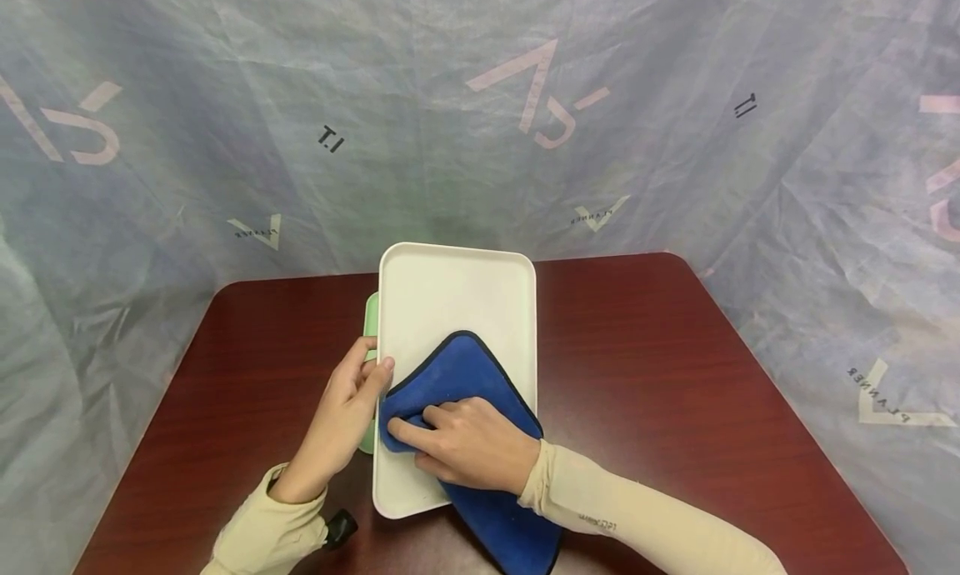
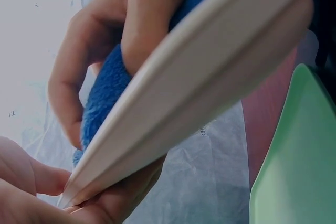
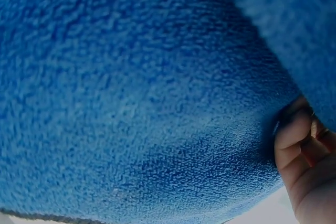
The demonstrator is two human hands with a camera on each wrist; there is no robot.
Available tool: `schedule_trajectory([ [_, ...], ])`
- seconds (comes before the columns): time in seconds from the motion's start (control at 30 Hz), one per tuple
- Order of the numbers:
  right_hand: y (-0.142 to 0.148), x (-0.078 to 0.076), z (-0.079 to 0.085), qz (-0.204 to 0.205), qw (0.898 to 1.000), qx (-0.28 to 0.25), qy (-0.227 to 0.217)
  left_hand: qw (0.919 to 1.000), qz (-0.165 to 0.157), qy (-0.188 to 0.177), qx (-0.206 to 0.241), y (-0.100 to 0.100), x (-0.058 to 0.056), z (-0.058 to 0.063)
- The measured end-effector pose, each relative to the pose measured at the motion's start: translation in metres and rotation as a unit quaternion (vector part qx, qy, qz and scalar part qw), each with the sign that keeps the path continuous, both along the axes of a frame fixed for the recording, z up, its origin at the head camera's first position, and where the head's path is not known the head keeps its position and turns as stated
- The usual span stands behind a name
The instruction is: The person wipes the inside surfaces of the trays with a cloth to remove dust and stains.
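A white rectangular tray (image 1: pixel 457 292) with a low raised rim is held up over the table in the head view. My left hand (image 1: pixel 347 408) grips its left edge, thumb on the front face and fingers behind, as the left wrist view also shows. Against the tray's lower half lies a blue cloth (image 1: pixel 457 367) with dark edging, its lower end hanging past the tray. My right hand (image 1: pixel 472 443) holds a bunched part of the cloth against the tray near the left rim. Blue pile fills most of the right wrist view, with curled fingers (image 3: pixel 294 135) at its right.
Behind the tray, a green tray-like item (image 2: pixel 299 156) lies on the dark red wooden table (image 1: pixel 637 367); only its left edge shows in the head view. A grey printed fabric sheet (image 1: pixel 420 125) hangs around the table's back and sides.
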State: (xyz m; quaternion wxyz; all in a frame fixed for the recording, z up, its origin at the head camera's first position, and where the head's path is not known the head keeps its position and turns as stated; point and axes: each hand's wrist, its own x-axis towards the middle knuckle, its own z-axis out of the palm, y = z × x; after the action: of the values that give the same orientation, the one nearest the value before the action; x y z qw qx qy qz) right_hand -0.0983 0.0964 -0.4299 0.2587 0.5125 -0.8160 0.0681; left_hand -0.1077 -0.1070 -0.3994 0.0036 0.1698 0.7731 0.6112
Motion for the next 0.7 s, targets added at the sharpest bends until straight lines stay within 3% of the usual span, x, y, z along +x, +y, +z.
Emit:
schedule_trajectory([
  [0.3, 0.015, -0.002, -0.006, -0.005, 1.000, 0.007, -0.025, 0.9998, -0.003, -0.012, 0.016, 0.000, -0.002, 0.001],
  [0.7, 0.054, -0.010, -0.027, -0.046, 0.997, -0.008, -0.056, 0.9996, 0.018, -0.020, 0.007, -0.002, -0.003, 0.002],
])
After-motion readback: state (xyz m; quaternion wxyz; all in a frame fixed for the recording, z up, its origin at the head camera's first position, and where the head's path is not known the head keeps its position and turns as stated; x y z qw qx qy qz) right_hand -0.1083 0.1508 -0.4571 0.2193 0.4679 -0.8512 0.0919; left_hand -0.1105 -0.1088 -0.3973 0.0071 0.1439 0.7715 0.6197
